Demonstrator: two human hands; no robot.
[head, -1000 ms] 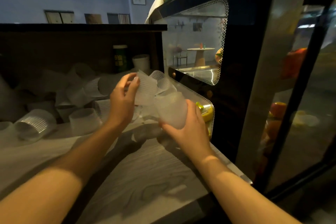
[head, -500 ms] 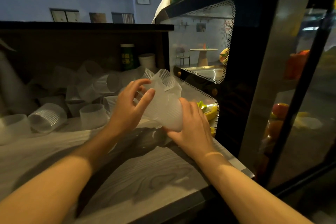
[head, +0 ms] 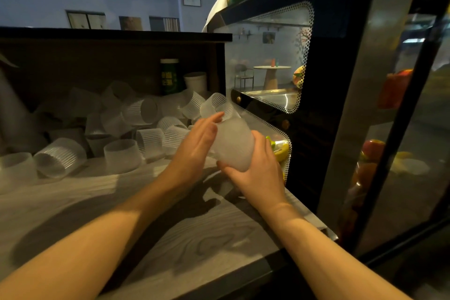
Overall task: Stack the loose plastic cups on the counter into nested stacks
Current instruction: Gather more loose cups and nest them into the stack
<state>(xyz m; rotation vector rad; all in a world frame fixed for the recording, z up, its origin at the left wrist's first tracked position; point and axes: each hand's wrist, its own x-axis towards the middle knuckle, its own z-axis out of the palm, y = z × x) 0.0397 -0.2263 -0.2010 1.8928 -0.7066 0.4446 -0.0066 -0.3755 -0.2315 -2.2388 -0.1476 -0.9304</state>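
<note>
Head view: your right hand (head: 255, 173) cups the nested stack (head: 231, 139), left hand's (head: 197, 146) fingers (head: 214, 117) straight against it. Thin, light, slippery plastic—hold the walls gently, never squeezing.

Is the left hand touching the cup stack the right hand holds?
Touching. The head view shows the left hand pressed flat against the cup stack, gripped by the right hand.

This looks like a café or drinks shop, seen from behind its service side. A black glass-fronted display case (head: 323, 105) with fruit inside stands at the right edge of a grey wood-grain counter (head: 185, 234). Loose translucent ribbed plastic cups (head: 143, 112) crowd its back edge, and a round wooden table (head: 271, 75) shows through the glass.
</note>
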